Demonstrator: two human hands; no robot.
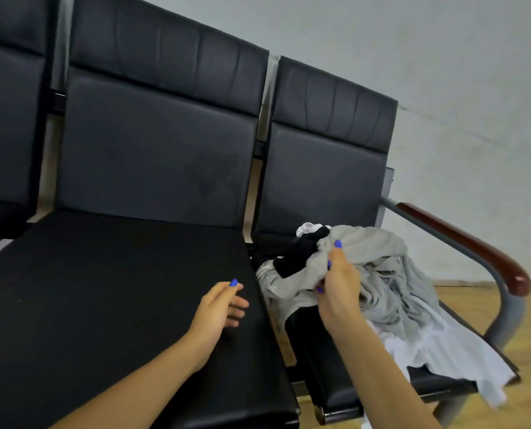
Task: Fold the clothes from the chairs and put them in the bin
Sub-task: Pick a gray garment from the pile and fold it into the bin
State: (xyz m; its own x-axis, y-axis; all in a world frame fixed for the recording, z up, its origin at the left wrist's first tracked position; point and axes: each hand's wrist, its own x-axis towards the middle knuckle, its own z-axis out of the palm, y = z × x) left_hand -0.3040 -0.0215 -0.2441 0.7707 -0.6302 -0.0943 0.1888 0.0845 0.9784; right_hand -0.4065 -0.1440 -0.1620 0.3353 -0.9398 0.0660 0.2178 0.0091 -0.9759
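The head view shows a row of black padded chairs against a pale wall (443,57). The clothes lie in a loose pile on the right chair (326,181), which has a wooden-topped armrest (462,239) on its outer side. The pile comprises a grey garment (378,274) on top, a black garment (301,252) bunched at its left edge, a second dark item (304,329) lying at the front of the seat, and a white garment (437,345) spread underneath, draping over the seat's front right corner. A small white piece shows at the rear of the pile. The right hand (338,283) grips a bunched fold of the grey garment; its fingers (337,247) are curled round the fabric, thumb on top. The left hand (217,308) is over the bare seat of the middle chair (118,274), just left of the pile, holding nothing; its fingers are loosely extended toward the clothes. Whether it touches the seat cannot be told. The floor (481,298) at right is wood-patterned.
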